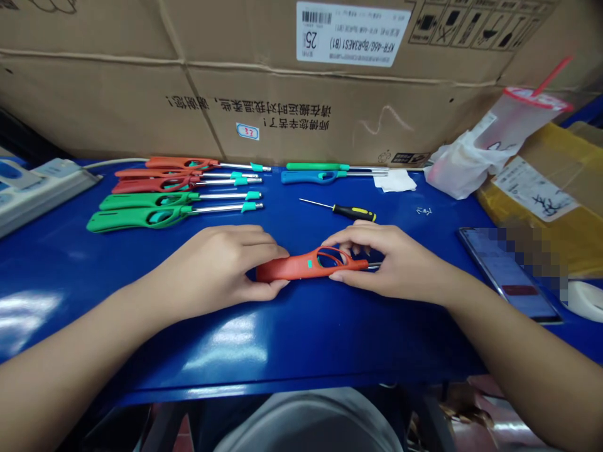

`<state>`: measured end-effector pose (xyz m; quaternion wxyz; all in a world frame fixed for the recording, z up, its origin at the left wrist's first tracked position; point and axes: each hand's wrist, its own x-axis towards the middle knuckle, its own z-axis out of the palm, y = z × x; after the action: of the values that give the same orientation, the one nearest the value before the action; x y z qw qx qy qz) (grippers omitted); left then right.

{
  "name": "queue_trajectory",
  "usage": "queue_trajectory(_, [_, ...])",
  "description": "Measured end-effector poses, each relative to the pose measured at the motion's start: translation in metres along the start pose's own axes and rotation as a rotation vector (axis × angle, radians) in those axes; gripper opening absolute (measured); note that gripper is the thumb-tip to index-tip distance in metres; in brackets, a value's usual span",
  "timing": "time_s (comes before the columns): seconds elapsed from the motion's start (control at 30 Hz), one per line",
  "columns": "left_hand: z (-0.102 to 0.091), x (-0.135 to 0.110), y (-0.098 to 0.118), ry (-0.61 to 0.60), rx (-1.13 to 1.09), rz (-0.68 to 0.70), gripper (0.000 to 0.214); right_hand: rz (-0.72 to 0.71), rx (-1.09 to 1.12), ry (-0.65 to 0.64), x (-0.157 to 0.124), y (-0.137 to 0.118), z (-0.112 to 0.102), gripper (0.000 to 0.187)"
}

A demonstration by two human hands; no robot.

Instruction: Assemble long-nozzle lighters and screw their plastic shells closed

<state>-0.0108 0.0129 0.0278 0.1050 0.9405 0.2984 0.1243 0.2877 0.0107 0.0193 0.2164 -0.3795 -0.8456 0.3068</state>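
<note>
An orange long-necked lighter (301,266) lies sideways between my hands, just over the front half of the blue table. My left hand (226,263) grips its handle end, thumb below and fingers above. My right hand (377,257) pinches it by the trigger loop, and its metal neck runs under those fingers, mostly hidden. A small teal patch shows on the handle. Beyond my right hand lies a screwdriver (354,211) with a black and yellow handle. Past my left hand rest several lighters, among them a green lighter (136,218) and an orange lighter (179,163).
A blue lighter (308,177) and a green lighter (315,167) lie at the back beside white paper (394,181). A large cardboard box (268,94) walls off the rear. To the right are a bagged drink cup (513,125), a phone (490,263) and a parcel (565,163); left, a power strip (51,188).
</note>
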Motion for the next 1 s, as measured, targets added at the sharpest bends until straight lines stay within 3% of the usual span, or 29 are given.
queue_trajectory(0.23, [0.005,0.003,-0.003,0.003,-0.015,-0.014,0.019,-0.087,-0.085,-0.009,0.002,0.009,0.007,0.025])
queue_trajectory(0.4, [0.006,0.003,-0.003,-0.054,-0.009,-0.051,0.019,-0.050,-0.038,-0.033,0.004,0.010,0.013,0.025])
queue_trajectory(1.0, [0.007,0.002,-0.001,-0.073,-0.009,-0.121,0.023,-0.044,-0.017,-0.018,0.005,0.013,0.015,0.028])
